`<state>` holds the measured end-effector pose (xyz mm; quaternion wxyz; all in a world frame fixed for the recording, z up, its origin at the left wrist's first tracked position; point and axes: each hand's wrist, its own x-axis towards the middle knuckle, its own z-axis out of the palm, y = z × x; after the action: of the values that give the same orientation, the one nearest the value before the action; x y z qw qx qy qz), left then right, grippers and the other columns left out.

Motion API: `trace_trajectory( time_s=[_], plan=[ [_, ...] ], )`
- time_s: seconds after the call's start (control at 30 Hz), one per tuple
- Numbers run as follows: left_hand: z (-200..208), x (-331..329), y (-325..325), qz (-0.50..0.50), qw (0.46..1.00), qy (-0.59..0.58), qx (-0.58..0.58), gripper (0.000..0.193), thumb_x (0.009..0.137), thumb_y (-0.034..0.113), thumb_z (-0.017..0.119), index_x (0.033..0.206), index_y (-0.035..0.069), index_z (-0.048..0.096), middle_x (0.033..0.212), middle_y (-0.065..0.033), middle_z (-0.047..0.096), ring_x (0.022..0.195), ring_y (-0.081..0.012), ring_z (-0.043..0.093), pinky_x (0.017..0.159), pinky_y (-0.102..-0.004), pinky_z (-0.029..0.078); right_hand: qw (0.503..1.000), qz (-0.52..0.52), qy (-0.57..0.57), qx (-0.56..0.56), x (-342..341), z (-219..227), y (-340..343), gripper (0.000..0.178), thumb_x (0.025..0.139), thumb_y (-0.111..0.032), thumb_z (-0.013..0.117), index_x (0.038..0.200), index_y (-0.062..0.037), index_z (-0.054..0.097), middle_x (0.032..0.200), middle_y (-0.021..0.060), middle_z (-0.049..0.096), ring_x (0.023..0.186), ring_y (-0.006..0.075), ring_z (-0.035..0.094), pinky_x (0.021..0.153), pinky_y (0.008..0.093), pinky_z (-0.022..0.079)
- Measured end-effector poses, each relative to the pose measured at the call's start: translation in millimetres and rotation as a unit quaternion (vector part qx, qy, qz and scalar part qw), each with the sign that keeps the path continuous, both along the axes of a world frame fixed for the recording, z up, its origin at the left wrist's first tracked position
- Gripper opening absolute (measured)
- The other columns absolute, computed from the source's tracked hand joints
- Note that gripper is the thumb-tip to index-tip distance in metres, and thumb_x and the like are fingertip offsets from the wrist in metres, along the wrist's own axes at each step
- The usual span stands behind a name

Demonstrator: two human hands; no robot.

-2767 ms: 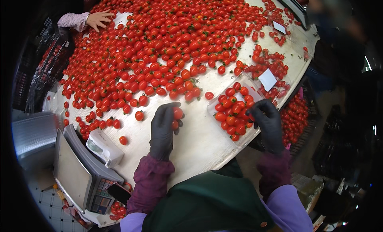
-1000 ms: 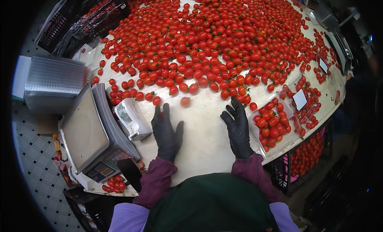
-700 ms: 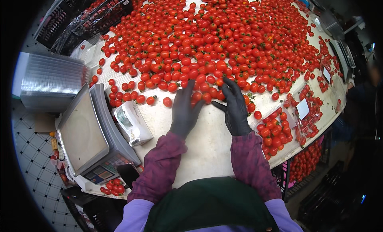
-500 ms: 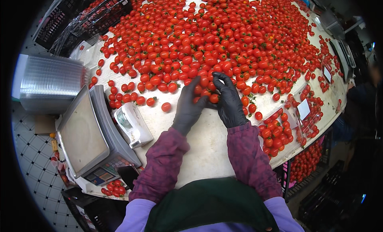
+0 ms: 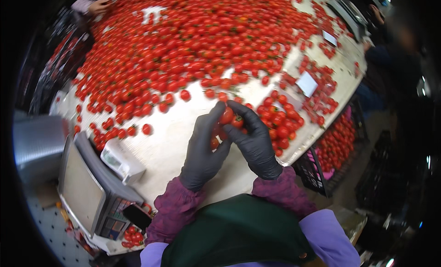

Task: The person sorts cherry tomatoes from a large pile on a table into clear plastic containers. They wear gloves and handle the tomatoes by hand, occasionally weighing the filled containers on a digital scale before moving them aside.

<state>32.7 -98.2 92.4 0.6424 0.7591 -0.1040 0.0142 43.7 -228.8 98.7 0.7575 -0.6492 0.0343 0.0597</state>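
Both my hands wear dark gloves and are cupped together above the white tabletop (image 5: 167, 154). Between them they hold several red cherry tomatoes (image 5: 226, 116), some with green stems. My left hand (image 5: 202, 150) curls round the near left side of this handful. From the right, my right hand (image 5: 252, 140) closes over it, its thumb lying across the tomatoes. Just beyond my fingers spreads a large heap of loose cherry tomatoes (image 5: 183, 51). To the right of my right hand sits a clear plastic tray (image 5: 295, 101) filled with cherry tomatoes.
On the left stand a weighing scale (image 5: 82, 186), a white box-shaped device (image 5: 121, 159), a phone (image 5: 137, 216) and stacked clear trays (image 5: 41, 138). A black crate of tomatoes (image 5: 311, 173) is below the right table edge. Other people's hands show far left (image 5: 98, 7) and far right.
My hands have gathered tomatoes off the near edge of the heap and pulled back toward me, closing together. The view has swung to the right.
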Motion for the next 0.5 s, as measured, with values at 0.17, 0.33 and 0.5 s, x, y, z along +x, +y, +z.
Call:
trace_trajectory(
  time_s=[0.17,0.33,0.5],
  plan=[
    [10.3,8.4,-44.6,-0.097,0.995,-0.004,0.017,0.059,0.075,-0.006,0.063,0.129,0.006,0.044,0.112,-0.0094,0.051,0.099,-0.0182,0.053,0.089,-0.0299,0.042,0.99,-0.048,0.06,0.117,-3.7,18.8,-68.9,0.037,0.081,-0.006,0.062,0.116,-0.0028,0.05,0.104,0.0058,0.055,0.09,0.0123,0.056,0.078,0.0264,0.05],
    [12.8,32.2,-80.2,-0.037,0.958,0.234,-0.159,0.029,0.079,0.002,0.064,0.107,0.003,0.058,0.105,-0.0063,0.058,0.094,-0.0144,0.055,0.084,-0.0284,0.045,0.973,-0.194,-0.004,0.123,8.3,18.8,-117.0,0.026,0.082,-0.006,0.06,0.103,-0.0051,0.046,0.102,0.0095,0.056,0.095,0.014,0.056,0.08,0.028,0.048],
    [6.4,53.3,-113.2,-0.051,0.959,0.122,-0.25,0.034,0.084,0.008,0.061,0.116,0.004,0.054,0.113,-0.0064,0.057,0.097,-0.014,0.056,0.086,-0.0274,0.044,0.971,-0.198,-0.082,0.11,15.9,8.2,-132.1,0.025,0.086,-0.012,0.058,0.107,-0.0049,0.047,0.102,0.011,0.059,0.096,0.0207,0.058,0.086,0.0342,0.046]
  ],
)
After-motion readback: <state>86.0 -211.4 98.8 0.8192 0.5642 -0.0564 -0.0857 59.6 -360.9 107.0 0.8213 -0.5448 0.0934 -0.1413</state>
